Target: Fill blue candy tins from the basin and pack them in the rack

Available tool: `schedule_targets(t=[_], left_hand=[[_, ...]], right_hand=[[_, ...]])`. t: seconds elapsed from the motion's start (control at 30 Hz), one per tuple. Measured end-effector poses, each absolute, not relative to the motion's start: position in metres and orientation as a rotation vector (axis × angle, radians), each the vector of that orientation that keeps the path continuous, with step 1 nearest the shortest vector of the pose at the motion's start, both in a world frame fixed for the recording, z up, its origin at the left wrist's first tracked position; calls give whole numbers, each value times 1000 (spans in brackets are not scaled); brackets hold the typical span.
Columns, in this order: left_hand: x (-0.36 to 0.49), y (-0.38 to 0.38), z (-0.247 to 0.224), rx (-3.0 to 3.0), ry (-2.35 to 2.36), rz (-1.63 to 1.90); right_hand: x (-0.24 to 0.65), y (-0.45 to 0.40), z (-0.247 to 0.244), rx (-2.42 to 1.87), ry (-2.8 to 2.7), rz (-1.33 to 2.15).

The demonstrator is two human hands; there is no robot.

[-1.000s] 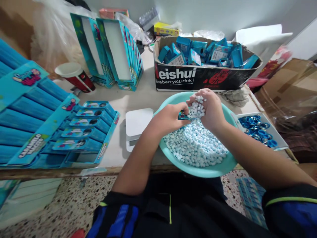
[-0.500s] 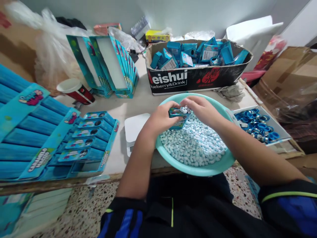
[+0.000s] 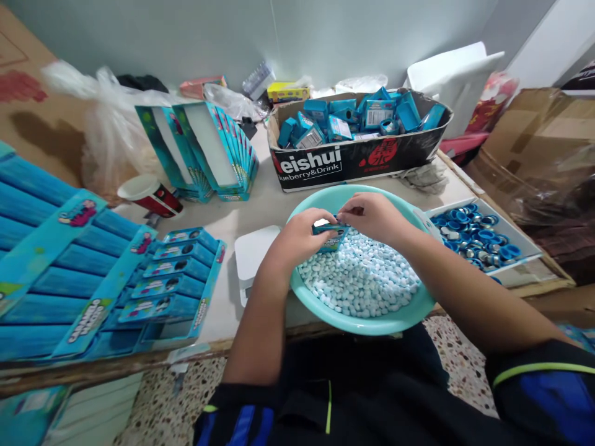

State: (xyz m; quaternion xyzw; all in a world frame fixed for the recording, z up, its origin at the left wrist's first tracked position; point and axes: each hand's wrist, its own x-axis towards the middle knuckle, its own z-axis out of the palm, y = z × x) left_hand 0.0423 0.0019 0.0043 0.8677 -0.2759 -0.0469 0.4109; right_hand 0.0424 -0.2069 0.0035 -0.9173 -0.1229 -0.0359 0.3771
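My left hand is wrapped round a small blue candy box, held above the left part of a turquoise basin. The box's upper side faces me, and a bright white patch shows on it between thumb and forefinger. My right hand is at the box's right end, its fingertips pinched together and touching the edge. What they hold, if anything, is hidden. Pale blue and white candies fill the basin below both hands.
A black-printed carton of blue boxes stands behind the basin. Blue rings or caps fill a white tray at right. To the left are a white scale, blue display boxes, folded display cartons and a paper cup.
The loose candies at the box's top no longer show there. My right fingers have drawn together and closed at the box's end. The view has shifted slightly.
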Motion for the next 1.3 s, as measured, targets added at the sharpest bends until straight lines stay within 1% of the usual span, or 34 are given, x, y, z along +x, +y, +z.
schedule_targets(t=[0.1, 0.2, 0.33, 0.47, 0.57, 0.7, 0.77, 0.83, 0.9, 1.0, 1.07, 1.17, 1.3], left_hand=[[44, 1, 3, 2157, -733, -93], [46, 1, 2, 2236, -709, -82], [44, 2, 4, 2323, -645, -78], [44, 4, 6, 2298, -734, -4], [45, 5, 4, 2193, -702, 86], [46, 3, -3, 2058, -658, 153], [48, 4, -5, 2024, -639, 237], [51, 14, -6, 1932, -571, 431], [55, 35, -3, 1809, -476, 655], [52, 83, 2, 1736, -354, 931], [44, 113, 1, 1791, -270, 1042], [32, 137, -14, 1892, -128, 1018], [27, 135, -46, 1925, -29, 763]], right_hand=[[42, -208, 4, -2298, -380, 14], [44, -209, 4, -2252, -426, 5], [52, -210, -1, -2157, -280, 42], [56, -209, -7, -1830, -65, 280], [53, -204, -5, -1562, -15, 401], [52, -197, 4, -1492, 6, 418], [57, -193, 9, -1518, 47, 431], [66, -188, 12, -1567, 85, 419], [76, -178, 12, -1845, 25, 406], [82, -159, 1, -2394, -257, 360], [78, -148, -10, -2547, -427, 299], [71, -141, -24, -2591, -628, 317], [69, -147, -29, -2627, -866, 421]])
